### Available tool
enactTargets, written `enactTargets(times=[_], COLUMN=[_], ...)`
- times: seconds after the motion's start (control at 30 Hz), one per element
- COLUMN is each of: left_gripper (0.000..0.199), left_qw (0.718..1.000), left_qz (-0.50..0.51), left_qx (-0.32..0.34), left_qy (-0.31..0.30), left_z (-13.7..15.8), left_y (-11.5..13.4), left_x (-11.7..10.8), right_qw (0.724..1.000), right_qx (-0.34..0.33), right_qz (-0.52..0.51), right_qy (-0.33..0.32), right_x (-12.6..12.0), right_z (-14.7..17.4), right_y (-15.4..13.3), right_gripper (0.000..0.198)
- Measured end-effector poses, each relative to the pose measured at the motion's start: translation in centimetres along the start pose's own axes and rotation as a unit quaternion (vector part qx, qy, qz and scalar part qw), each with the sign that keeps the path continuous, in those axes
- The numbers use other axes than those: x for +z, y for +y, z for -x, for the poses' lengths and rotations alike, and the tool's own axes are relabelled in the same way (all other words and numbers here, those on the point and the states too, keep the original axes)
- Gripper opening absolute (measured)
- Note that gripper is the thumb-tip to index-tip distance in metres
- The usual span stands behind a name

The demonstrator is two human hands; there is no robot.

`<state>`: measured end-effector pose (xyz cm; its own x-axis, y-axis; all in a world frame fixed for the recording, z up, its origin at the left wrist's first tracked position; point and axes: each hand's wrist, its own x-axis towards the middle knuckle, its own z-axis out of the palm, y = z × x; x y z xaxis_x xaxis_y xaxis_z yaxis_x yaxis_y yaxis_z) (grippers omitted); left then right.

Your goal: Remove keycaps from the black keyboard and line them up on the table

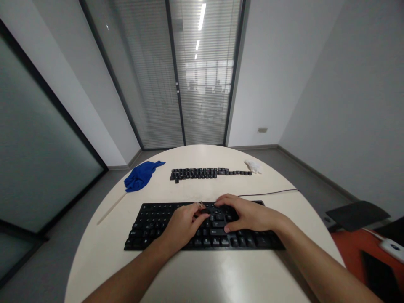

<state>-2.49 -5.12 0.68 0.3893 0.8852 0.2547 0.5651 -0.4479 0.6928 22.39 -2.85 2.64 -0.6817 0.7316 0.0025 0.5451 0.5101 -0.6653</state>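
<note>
A black keyboard (151,240) lies across the table in front of me, beneath both hands. My left hand (181,225) is over its middle, thumb and fingers closed in a pinch. Something small and pale shows at those fingertips, too small to name. Just to the right, my right hand (244,214) rests on the keys with thumb and fingers spread apart, holding nothing visible. Beyond the keyboard, loose black keycaps (195,173) are laid out in rows, with a thin line of them trailing right.
A blue cloth (142,174) lies at the left, beside a thin pale stick (110,208). Crumpled white tissue (253,166) sits at the back right. A dark cable (271,193) runs to the right edge of the round white table (104,252). An orange seat (350,248) stands at the right.
</note>
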Motion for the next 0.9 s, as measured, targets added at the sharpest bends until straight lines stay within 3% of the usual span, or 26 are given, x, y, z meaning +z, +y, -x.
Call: enactTargets(times=[0.2,0.53,0.73,0.9], left_gripper=[0.011,0.013,0.019,0.028], left_qw=[0.999,0.991,0.944,0.929], left_qz=[-0.026,0.123,0.303,0.335], left_qx=[0.033,-0.058,-0.134,-0.155], left_qy=[-0.004,-0.004,-0.009,0.018], left_z=[0.2,-0.2,-0.8,-0.9], left_y=[-0.3,-0.5,-1.1,-1.0], left_x=[0.4,0.5,1.1,0.8], right_qw=[1.000,0.997,0.995,0.994], right_qx=[-0.014,-0.048,-0.040,-0.027], right_qz=[-0.010,0.030,0.049,0.036], right_qy=[0.002,0.056,0.079,0.098], right_x=[0.1,1.3,1.9,2.0], right_z=[0.1,-1.3,-1.7,-1.7], right_y=[-0.4,-2.1,-1.8,-2.2], right_gripper=[0.064,0.019,0.016,0.019])
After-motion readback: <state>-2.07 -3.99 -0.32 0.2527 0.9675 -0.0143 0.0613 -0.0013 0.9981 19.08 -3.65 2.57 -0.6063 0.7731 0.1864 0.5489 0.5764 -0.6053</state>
